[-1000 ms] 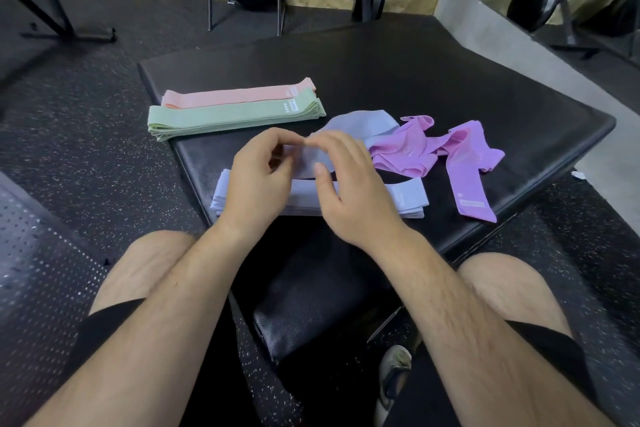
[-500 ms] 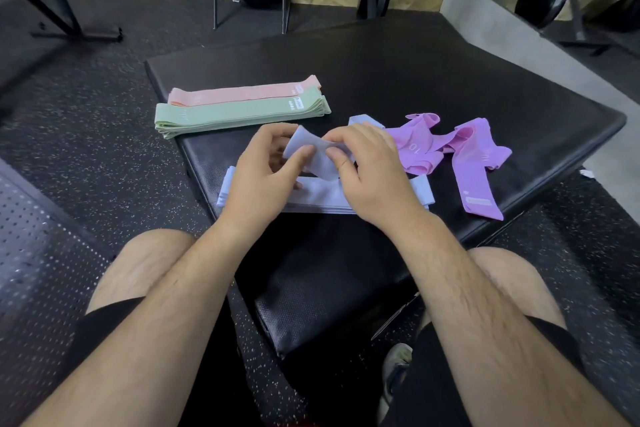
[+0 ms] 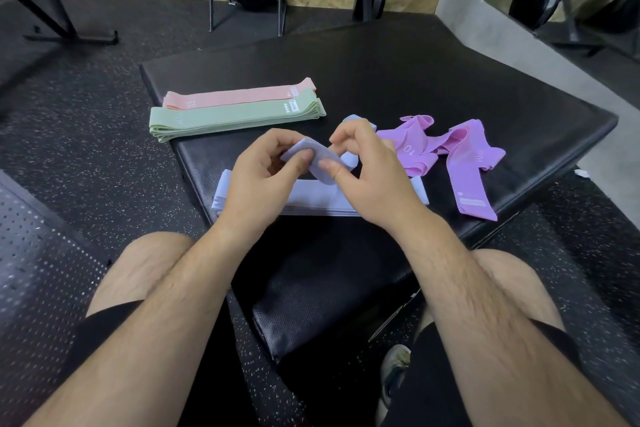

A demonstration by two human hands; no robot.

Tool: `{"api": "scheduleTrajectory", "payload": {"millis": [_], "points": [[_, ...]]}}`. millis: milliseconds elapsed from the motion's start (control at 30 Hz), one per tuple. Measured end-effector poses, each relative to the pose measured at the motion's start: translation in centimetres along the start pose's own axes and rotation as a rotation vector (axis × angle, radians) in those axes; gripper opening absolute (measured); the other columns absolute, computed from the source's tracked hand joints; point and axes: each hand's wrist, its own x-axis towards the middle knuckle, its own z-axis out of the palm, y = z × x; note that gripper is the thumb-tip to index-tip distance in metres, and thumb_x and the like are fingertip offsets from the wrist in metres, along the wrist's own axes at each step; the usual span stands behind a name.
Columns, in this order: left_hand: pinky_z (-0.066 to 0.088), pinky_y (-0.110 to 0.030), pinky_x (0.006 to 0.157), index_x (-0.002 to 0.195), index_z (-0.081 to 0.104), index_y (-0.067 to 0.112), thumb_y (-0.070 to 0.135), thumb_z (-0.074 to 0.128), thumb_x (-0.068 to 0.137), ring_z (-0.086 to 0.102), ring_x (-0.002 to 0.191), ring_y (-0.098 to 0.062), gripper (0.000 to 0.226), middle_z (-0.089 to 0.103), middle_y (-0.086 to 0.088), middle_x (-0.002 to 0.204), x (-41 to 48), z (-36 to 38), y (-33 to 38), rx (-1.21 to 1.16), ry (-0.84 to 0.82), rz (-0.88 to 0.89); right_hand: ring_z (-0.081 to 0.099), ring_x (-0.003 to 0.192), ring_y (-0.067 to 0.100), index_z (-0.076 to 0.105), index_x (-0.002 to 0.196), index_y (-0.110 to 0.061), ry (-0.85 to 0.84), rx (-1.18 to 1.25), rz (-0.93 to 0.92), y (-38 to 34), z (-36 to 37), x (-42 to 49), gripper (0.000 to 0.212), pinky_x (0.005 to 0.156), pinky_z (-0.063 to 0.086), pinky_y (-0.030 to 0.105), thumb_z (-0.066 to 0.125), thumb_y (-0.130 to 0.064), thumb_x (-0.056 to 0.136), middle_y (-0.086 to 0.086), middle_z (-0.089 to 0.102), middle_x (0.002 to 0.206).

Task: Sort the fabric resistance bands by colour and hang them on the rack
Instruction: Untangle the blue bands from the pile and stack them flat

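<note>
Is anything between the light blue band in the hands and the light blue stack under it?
Nothing visible does. The left hand and right hand pinch the band just above the stack; the rack is out of view.

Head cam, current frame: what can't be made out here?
- Pale blue stack, head view: middle covered by the left hand and right hand; band count hidden.
- Held pale blue band: far end runs behind the right hand.
- Purple bands: tangled together, count unclear.
- Pink bands and green bands: tag print too small to read.
- Rack: not identifiable in this view.
</note>
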Motion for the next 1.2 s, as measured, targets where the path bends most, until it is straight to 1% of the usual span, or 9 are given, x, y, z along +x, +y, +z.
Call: {"api": "scheduleTrajectory", "payload": {"millis": [100,200,367,600,800,967,1033,1100,1200], "points": [[0.058,-0.032,0.082,0.093,0.07,0.017,-0.001,0.064,0.096,0.07,0.086,-0.015,0.019,0.073,-0.002,0.092,0.1,-0.1,-0.1,-0.022,0.038,0.001,0.045,0.101,-0.005,0.061,0.114,-0.028,-0.025,-0.097,-0.063,0.3,-0.1,0.5,0.018,0.091,0.034,0.028,0.065,-0.027,0.096,-0.016,0.067,0.098],[0.055,-0.029,0.079,0.091,0.069,0.017,0.0,0.064,0.096,0.068,0.082,-0.016,0.018,0.072,-0.001,0.088,0.5,-0.7,-0.3,-0.083,0.113,-0.015,0.052,0.099,0.01,0.066,0.099,-0.024,-0.017,-0.279,-0.136,1.5,-0.5,1.3,0.006,0.091,0.03,0.036,0.064,-0.026,0.094,-0.015,0.065,0.096],[0.057,-0.031,0.083,0.094,0.068,0.013,0.002,0.063,0.098,0.068,0.082,-0.017,0.013,0.073,0.0,0.087,1.5,-2.4,-1.0,-0.235,0.224,-0.058,0.047,0.108,0.02,0.068,0.097,-0.022,0.007,-0.521,-0.063,3.4,-1.8,2.1,0.007,0.081,0.012,0.026,0.067,-0.028,0.095,-0.015,0.051,0.09],[0.057,-0.034,0.085,0.081,0.07,0.024,0.003,0.062,0.098,0.065,0.08,-0.013,0.028,0.064,0.002,0.08,2.2,-4.7,-1.0,-0.401,0.296,-0.067,0.043,0.123,0.028,0.074,0.106,-0.024,0.014,-0.751,0.158,5.7,-3.6,2.4,0.019,0.097,0.026,0.04,0.06,-0.033,0.097,-0.001,0.061,0.116],[0.058,-0.032,0.083,0.083,0.071,0.024,0.007,0.065,0.097,0.064,0.079,-0.015,0.022,0.062,-0.003,0.084,2.0,-5.4,-1.2,-0.363,0.314,-0.093,0.049,0.121,0.02,0.068,0.09,-0.02,0.123,-0.359,0.229,6.2,-5.7,1.4,0.014,0.093,0.037,0.034,0.069,-0.033,0.094,-0.004,0.065,0.116],[0.049,-0.018,0.065,0.095,0.068,0.016,0.012,0.067,0.097,0.058,0.072,-0.007,0.005,0.064,0.003,0.085,2.0,-6.3,-1.2,-0.255,0.416,-0.166,0.065,0.085,0.009,0.063,0.092,-0.028,0.136,0.076,0.361,5.6,-7.7,-0.2,0.009,0.074,0.052,0.024,0.071,-0.024,0.095,-0.009,0.069,0.096],[0.047,-0.017,0.063,0.096,0.067,0.017,0.012,0.068,0.097,0.056,0.07,-0.004,0.005,0.065,0.007,0.082,1.8,-6.2,-1.0,-0.226,0.421,-0.166,0.067,0.08,0.002,0.062,0.096,-0.024,0.179,0.194,0.344,5.1,-8.0,-0.6,0.011,0.068,0.053,0.018,0.07,-0.017,0.096,-0.008,0.069,0.102],[0.047,-0.016,0.062,0.094,0.066,0.022,0.012,0.068,0.097,0.059,0.069,0.001,0.011,0.068,0.015,0.078,1.5,-6.0,-0.7,-0.168,0.442,-0.163,0.07,0.075,0.005,0.06,0.104,-0.022,0.195,0.319,0.358,4.6,-8.3,-1.0,0.016,0.067,0.059,0.026,0.068,-0.011,0.097,-0.001,0.069,0.111],[0.05,-0.021,0.064,0.099,0.064,0.032,0.01,0.071,0.092,0.061,0.068,-0.002,0.025,0.066,0.012,0.08,0.9,-6.1,-0.9,-0.053,0.45,-0.184,0.061,0.055,0.01,0.056,0.119,-0.021,0.205,0.317,0.393,4.4,-8.6,-1.9,0.027,0.059,0.053,0.026,0.066,-0.009,0.097,0.007,0.07,0.102]]}}
